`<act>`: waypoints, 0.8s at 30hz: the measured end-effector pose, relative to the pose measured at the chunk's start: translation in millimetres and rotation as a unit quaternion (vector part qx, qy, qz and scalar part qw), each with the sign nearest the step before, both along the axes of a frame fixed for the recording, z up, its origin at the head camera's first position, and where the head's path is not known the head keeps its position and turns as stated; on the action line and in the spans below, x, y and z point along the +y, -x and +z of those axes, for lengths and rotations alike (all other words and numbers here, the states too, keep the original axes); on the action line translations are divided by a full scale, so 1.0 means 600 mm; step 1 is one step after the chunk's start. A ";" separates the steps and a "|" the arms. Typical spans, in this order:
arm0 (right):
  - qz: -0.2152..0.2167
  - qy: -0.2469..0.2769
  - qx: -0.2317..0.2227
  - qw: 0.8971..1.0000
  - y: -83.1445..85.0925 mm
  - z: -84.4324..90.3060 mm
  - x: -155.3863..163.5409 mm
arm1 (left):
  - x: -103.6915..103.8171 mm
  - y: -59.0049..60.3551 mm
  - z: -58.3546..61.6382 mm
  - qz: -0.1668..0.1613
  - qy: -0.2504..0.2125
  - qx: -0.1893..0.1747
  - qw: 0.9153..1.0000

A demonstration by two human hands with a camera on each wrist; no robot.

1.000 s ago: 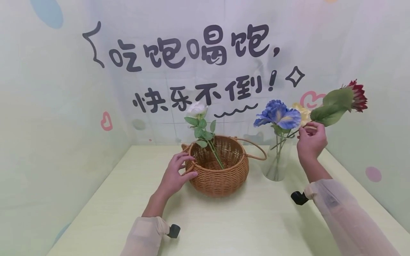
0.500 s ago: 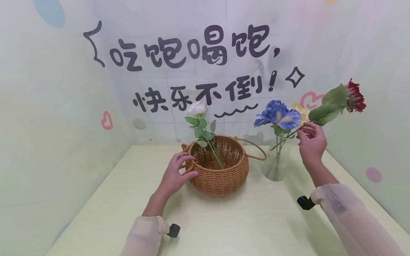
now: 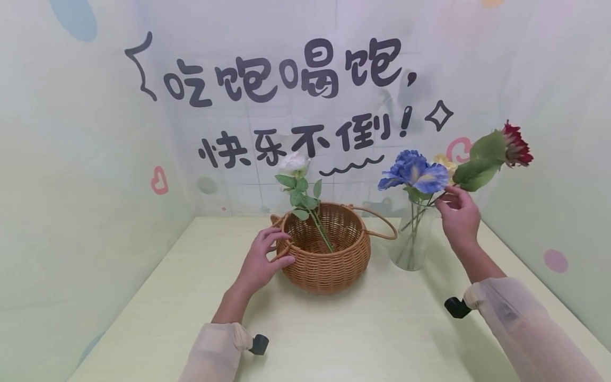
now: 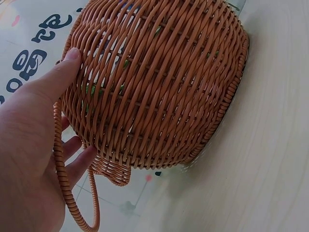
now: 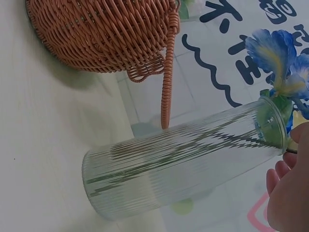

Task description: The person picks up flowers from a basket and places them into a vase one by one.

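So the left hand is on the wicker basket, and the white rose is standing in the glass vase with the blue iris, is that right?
Not quite: the white rose leans in the wicker basket, not in the glass vase, as the head view shows. The left hand is indeed on the basket, and the blue iris is in the vase.

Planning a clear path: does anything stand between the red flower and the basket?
Yes: in the head view, the blue flower, yellow flower and glass vase stand between the red flower and the basket.
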State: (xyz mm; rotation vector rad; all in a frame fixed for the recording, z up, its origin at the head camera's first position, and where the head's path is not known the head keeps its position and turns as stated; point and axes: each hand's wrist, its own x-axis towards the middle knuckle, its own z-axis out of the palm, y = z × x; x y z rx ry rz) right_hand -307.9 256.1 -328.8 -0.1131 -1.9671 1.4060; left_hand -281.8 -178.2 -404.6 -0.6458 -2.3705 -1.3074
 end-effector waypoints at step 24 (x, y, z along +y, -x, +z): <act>-0.025 -0.008 -0.003 1.000 -0.009 0.005 -0.007 | -0.001 -0.001 0.000 0.001 0.004 -0.006 1.000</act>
